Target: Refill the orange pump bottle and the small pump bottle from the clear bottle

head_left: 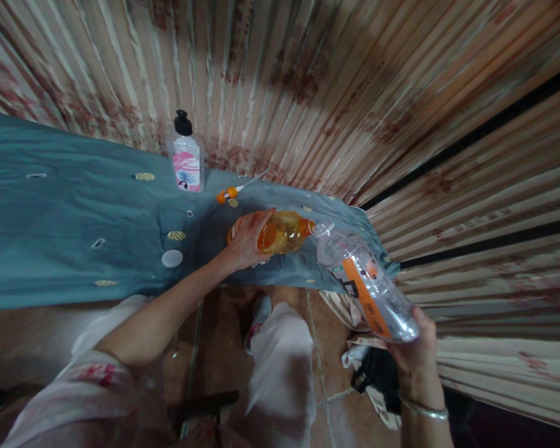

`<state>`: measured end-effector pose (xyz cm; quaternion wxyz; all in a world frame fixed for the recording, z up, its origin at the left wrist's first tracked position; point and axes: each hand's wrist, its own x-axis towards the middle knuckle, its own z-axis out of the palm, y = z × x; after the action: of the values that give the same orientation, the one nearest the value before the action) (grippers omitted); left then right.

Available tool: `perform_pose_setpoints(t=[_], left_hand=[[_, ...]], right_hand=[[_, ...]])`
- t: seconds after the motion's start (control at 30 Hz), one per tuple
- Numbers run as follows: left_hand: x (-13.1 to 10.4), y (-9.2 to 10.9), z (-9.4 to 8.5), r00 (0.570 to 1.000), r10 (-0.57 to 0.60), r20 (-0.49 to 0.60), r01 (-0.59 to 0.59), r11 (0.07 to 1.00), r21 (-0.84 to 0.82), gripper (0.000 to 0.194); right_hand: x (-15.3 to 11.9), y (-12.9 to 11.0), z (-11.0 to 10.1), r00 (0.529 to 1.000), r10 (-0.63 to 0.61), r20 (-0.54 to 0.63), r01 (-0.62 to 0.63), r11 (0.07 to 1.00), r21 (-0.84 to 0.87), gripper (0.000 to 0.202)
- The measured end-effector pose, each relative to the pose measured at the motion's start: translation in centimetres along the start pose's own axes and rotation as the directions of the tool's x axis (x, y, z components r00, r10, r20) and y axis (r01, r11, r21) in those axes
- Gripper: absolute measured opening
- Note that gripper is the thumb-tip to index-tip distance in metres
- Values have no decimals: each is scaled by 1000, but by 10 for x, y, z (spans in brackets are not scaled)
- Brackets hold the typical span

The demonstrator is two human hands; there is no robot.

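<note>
My left hand is wrapped round an amber bottle, tilted on its side with its open neck pointing right. My right hand holds the base of a large clear bottle with an orange label. The clear bottle leans up to the left, and its mouth meets the amber bottle's neck. An orange pump top with a thin tube lies on the teal cloth behind my left hand. Left of that hand is a round white cap.
A clear bottle with a black pump stands at the back of the cloth, by a pleated curtain. Below the cloth's front edge are floor tiles, my legs and a dark bag among light cloths.
</note>
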<state>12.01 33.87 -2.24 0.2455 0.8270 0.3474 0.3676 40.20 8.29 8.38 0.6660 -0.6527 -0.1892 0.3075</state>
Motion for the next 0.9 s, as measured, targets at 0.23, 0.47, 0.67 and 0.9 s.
perform_pose_setpoints(t=[0.23, 0.47, 0.67, 0.9], left_hand=[[-1, 0, 0, 1000, -14, 11, 14, 1000, 6, 110], [0, 0, -1, 1000, 4, -1, -4, 1000, -5, 109], [0, 1, 0, 1000, -15, 1, 15, 1000, -9, 109], [-1, -1, 1, 1000, -8, 10, 8, 1000, 1, 109]], right_hand=[[-2, -4, 5, 1000, 25, 10, -25, 1000, -1, 44], [-4, -6, 7, 996, 65, -61, -64, 998, 12, 47], [-2, -6, 4, 1000, 12, -21, -13, 1000, -25, 38], [-2, -4, 4, 1000, 15, -23, -15, 1000, -15, 38]])
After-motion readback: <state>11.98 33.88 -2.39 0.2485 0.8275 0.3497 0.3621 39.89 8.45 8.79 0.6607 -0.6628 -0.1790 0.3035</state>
